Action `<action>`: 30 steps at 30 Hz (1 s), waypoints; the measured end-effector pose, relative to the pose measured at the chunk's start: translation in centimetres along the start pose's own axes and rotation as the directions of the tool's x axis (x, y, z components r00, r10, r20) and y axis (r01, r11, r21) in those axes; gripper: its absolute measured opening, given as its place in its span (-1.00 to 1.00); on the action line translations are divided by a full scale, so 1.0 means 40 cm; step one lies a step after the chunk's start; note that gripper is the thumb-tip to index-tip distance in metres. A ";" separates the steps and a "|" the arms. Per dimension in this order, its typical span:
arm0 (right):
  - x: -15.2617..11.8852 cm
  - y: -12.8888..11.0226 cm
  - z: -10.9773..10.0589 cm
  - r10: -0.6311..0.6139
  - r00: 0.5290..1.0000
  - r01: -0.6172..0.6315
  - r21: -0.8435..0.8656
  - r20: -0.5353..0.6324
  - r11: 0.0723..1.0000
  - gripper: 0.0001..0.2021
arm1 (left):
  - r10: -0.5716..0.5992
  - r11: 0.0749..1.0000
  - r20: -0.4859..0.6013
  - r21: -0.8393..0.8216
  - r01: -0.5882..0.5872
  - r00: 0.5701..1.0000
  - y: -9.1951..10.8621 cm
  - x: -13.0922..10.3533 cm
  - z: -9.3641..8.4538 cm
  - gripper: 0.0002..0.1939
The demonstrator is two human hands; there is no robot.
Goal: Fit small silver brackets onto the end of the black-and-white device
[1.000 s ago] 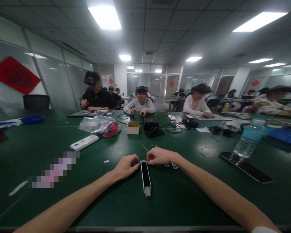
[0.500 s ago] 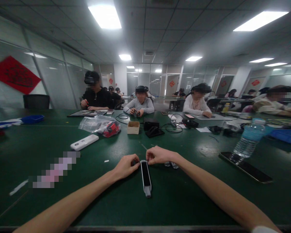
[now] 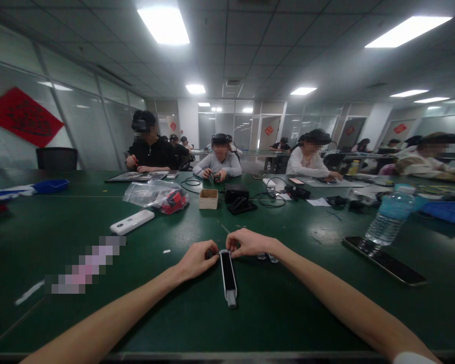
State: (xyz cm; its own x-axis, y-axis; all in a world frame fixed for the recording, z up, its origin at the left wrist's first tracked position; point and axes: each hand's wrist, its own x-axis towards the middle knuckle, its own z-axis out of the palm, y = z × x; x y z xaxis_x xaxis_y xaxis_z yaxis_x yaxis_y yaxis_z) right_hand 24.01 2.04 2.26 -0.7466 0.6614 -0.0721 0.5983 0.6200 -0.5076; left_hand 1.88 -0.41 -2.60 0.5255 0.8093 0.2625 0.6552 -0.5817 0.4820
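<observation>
Left hand and right hand pinch the black device's far end.

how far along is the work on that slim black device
Done: the slim black device lies flat on the green table. In hand: the left hand and right hand pinch at its far end. Left: two small parts by the right hand sit loose; what they are is too small to tell.
</observation>
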 end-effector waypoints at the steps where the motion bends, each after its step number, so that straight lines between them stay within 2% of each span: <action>1: 0.000 -0.001 0.000 0.001 1.000 -0.001 -0.001 0.002 1.000 -0.72 | 0.002 1.000 0.002 0.001 -0.002 1.000 0.000 0.001 0.000 -0.83; 16: 0.000 -0.011 -0.001 -0.013 1.000 0.013 -0.055 0.007 0.998 -0.79 | -0.014 1.000 0.002 0.028 0.014 1.000 -0.003 0.000 0.003 -0.84; 30: -0.003 -0.012 -0.004 0.008 1.000 -0.008 -0.014 0.021 1.000 -0.78 | -0.030 0.999 0.008 0.029 0.030 1.000 0.002 0.000 -0.001 -0.84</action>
State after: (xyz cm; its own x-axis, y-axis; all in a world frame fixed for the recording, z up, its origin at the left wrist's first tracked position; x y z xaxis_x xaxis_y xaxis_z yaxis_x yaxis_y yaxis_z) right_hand 23.85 1.73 2.66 -0.7477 0.6572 -0.0945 0.6081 0.6207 -0.4949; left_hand 1.90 -0.44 -2.52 0.5098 0.8258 0.2412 0.6863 -0.5595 0.4647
